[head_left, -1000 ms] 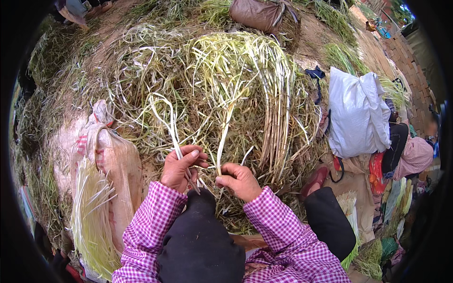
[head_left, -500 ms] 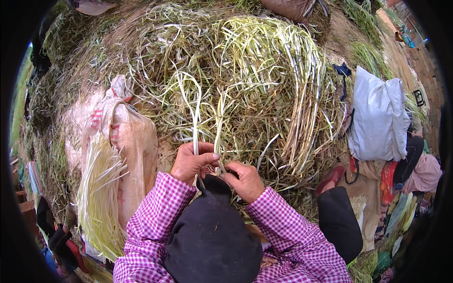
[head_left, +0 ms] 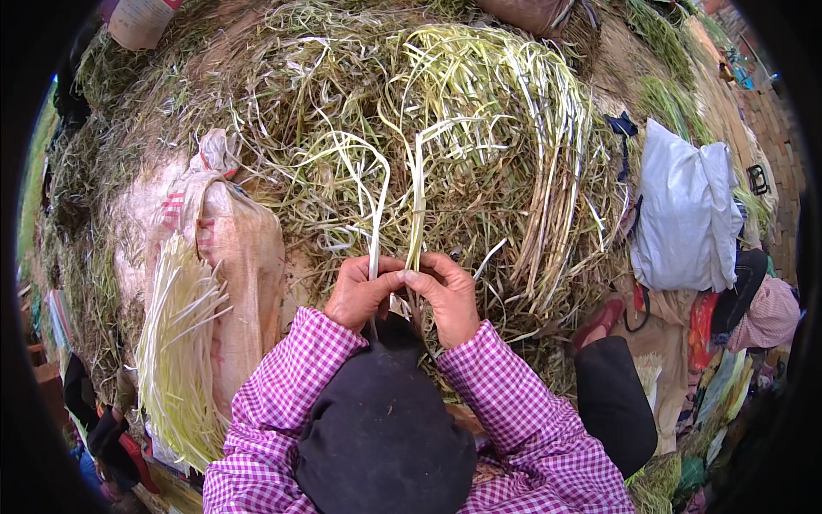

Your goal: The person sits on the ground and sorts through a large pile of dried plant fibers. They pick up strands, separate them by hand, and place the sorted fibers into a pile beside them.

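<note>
My left hand [head_left: 360, 295] pinches a pale white leafy stalk [head_left: 375, 223] whose thin leaves arch over to the left. Beside it, my right hand [head_left: 441, 295] grips a yellow-green stalk [head_left: 417, 201] with leaves spreading upward. The thumbs meet just above my black-clothed knee [head_left: 385, 428]; the stalks' lower ends are partly hidden by my fingers. Ahead lies a tangled heap of dry and green trimmings [head_left: 334, 197], with a long bunch of pale leaves and brown stems [head_left: 539, 171] on its right side.
At left, pale trimmed stalks [head_left: 175, 360] lie on a beige sack [head_left: 244, 265]. A white sack [head_left: 681, 201] is at right, near a person's checked clothing [head_left: 762, 317] and my red shoe [head_left: 599, 321]. A brown sack [head_left: 522, 13] sits at back.
My hands have drawn together, the right rising from lower down to level with the left. Both stalks now stand upright between them. The view has shifted, bringing the sacks rightward in the picture.
</note>
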`<state>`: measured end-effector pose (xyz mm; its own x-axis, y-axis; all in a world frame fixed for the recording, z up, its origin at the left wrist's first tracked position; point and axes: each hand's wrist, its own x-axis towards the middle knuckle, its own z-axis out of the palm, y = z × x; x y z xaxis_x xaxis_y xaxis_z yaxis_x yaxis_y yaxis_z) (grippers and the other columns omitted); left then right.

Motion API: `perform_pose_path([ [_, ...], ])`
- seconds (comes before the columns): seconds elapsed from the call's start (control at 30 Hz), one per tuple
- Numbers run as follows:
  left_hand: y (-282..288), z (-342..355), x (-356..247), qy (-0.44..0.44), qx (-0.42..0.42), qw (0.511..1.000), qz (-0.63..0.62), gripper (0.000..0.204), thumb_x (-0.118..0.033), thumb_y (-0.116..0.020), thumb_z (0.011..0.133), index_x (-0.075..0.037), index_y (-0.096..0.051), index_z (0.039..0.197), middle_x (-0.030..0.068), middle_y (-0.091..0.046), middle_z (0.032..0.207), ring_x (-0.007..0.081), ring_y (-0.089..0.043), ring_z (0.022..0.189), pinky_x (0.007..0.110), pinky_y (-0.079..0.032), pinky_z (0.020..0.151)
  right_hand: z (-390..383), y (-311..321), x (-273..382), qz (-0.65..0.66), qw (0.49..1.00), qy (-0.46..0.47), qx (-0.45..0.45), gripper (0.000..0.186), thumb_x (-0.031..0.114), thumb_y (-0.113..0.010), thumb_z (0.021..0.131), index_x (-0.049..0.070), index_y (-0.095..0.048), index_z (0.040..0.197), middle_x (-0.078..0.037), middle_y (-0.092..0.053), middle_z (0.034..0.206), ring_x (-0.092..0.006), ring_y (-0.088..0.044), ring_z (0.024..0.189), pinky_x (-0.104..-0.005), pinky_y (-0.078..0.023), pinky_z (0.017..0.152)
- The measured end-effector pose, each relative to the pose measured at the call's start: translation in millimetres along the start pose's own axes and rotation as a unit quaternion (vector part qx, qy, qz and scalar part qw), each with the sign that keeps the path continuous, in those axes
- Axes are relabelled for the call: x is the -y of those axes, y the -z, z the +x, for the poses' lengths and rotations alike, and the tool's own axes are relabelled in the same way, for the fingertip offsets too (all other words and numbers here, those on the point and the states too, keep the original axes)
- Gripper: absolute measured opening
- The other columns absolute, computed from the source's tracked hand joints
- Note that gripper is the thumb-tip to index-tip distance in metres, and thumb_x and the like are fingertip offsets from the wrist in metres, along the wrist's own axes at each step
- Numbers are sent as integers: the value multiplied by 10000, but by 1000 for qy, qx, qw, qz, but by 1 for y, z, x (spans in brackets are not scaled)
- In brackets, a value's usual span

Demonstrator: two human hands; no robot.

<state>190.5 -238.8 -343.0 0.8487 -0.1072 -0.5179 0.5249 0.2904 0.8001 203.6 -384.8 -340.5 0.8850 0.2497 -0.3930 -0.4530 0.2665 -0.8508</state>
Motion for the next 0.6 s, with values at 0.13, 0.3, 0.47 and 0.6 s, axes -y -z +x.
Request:
perform_pose_path([
  [0.13,-3,2,3,-21,-3,1000,1,175,-108,-599,837,37,-620,932,93,-649,756,121,-598,560,202,-443,393,1,1,-3,160,986,0,-54,89,-11,-577,818,-7,-601,904,-53,-628,848,-105,-587,755,-234,-494,688],
  [0.3,-1,1,5,-43,-74,987,-134,88,-84,-560,858,-8,-574,899,133,-648,793,200,-643,680,272,-509,456,2,12,2,199,979,7,-36,67,38,-514,871,43,-528,937,-47,-600,805,-169,-605,761,-330,-503,746],
  [0.47,23,4,-2,-70,-147,954,-252,50,-80,-543,868,-50,-518,899,166,-638,800,302,-653,784,305,-541,487,0,61,5,32,995,-18,95,91,15,-497,858,33,-550,929,-40,-582,768,-134,-569,669,-354,-503,734],
  [0.6,51,4,-20,-115,-246,936,-223,74,-75,-540,869,-60,-499,929,147,-627,757,298,-655,724,297,-526,454,-3,73,14,-491,855,-35,163,134,40,-507,834,29,-582,944,-74,-595,703,-148,-581,663,-303,-471,629],
])
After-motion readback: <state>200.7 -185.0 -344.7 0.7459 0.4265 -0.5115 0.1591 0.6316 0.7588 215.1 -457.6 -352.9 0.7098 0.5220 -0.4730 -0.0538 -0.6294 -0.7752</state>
